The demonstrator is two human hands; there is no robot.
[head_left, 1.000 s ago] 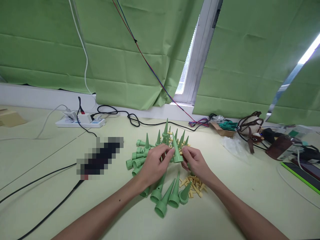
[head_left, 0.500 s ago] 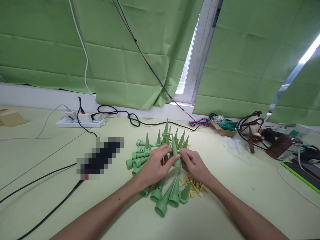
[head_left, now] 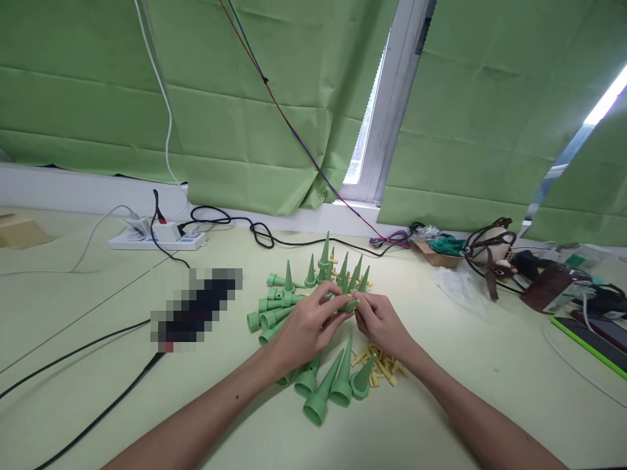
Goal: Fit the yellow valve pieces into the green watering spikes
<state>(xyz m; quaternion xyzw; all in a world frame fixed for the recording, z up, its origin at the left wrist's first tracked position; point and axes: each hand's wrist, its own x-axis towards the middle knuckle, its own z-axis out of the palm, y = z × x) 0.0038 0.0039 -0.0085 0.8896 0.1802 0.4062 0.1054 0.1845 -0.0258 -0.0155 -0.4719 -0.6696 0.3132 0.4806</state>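
Green cone (head_left: 345, 305), lying crosswise in left hand (head_left: 304, 326), wide end toward right hand (head_left: 379, 323)

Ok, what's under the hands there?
The left hand and right hand pinch a held cone; below them loose green cones and small yellow pegs lie on the table. Whatever sits directly beneath the palms is covered.

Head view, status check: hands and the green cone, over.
Left hand pinching green cone, tilted above the table. Right hand at its wide end, grip unclear. Loose cones and yellow pieces below, nothing blocking.
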